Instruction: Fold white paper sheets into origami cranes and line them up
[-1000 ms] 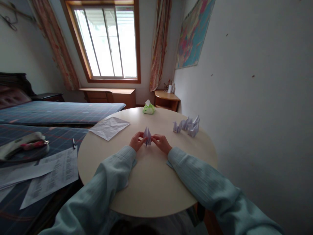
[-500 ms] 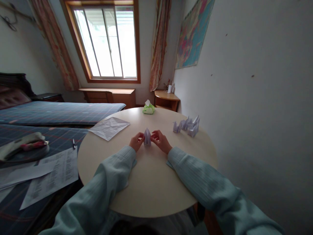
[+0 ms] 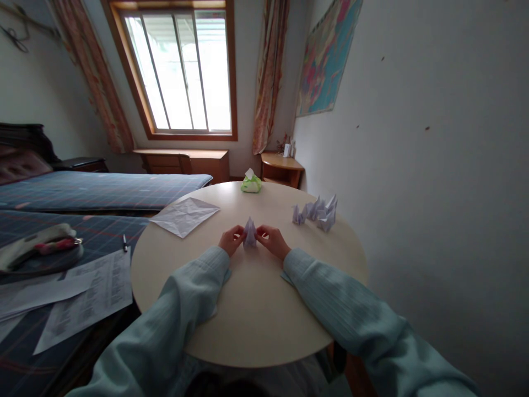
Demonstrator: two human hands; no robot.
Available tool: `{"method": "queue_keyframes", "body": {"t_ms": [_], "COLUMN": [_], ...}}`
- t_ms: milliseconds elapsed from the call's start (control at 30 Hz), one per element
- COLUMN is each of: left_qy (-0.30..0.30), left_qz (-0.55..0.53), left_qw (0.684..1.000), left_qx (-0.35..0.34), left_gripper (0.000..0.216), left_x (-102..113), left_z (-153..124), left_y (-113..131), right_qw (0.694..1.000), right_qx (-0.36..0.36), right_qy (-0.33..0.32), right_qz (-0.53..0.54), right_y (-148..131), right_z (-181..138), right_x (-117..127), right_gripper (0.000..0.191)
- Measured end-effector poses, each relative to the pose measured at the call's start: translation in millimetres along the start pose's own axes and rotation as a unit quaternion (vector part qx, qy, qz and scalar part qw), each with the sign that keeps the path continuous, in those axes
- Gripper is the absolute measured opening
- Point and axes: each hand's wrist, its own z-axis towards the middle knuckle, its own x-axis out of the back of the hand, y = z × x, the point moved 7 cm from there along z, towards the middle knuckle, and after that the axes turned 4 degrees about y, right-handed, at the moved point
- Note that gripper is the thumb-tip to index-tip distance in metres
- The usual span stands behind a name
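A small folded white paper figure (image 3: 250,234) with a pointed top stands upright in the middle of the round table (image 3: 256,309). My left hand (image 3: 232,240) pinches its left edge between thumb and fingers. From the other side, my right hand (image 3: 271,240) grips the right edge in the same way. To the right are several finished-looking origami pieces (image 3: 317,209) with pointed tips, standing close together. A creased square sheet of white paper (image 3: 185,216) lies flat to the left of my hands.
At the table's far edge sits a green tissue pack (image 3: 251,183). Beds with plaid covers (image 3: 103,187) are on the left, the nearer one holding printed sheets (image 3: 95,298), a pen (image 3: 124,243) and a bag-like item (image 3: 45,248). A white wall (image 3: 433,209) borders the right side.
The folded paper's outline has changed from a narrow upright shape to a broader triangle. My right fingers have come down slightly; both hands stay at its sides.
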Motion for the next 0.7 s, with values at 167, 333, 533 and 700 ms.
{"method": "queue_keyframes", "body": {"t_ms": [167,333,533,700], "left_qy": [0.018,0.033,0.039,0.008], "left_qz": [0.009,0.018,0.035,0.017], "left_qw": [1.0,0.998,0.997,0.999], "left_qx": [0.02,0.048,0.05,0.03], "left_gripper": [0.012,0.012,0.012,0.016], "left_x": [1.6,4.0,5.0,-0.2], "left_z": [0.8,1.7,2.2,1.9], "left_y": [-3.8,-7.5,-10.0,-8.1], "right_qw": [1.0,0.999,0.999,0.999], "right_qx": [-0.012,-0.02,-0.033,-0.018], "right_qy": [0.006,0.009,0.011,0.016], "right_qz": [-0.019,-0.034,-0.039,-0.029], "right_y": [6.4,12.1,15.6,9.0], "right_z": [0.4,1.1,1.9,0.8], "right_x": [-1.8,-4.3,-5.5,-2.3], "right_gripper": [0.008,0.006,0.006,0.006]}}
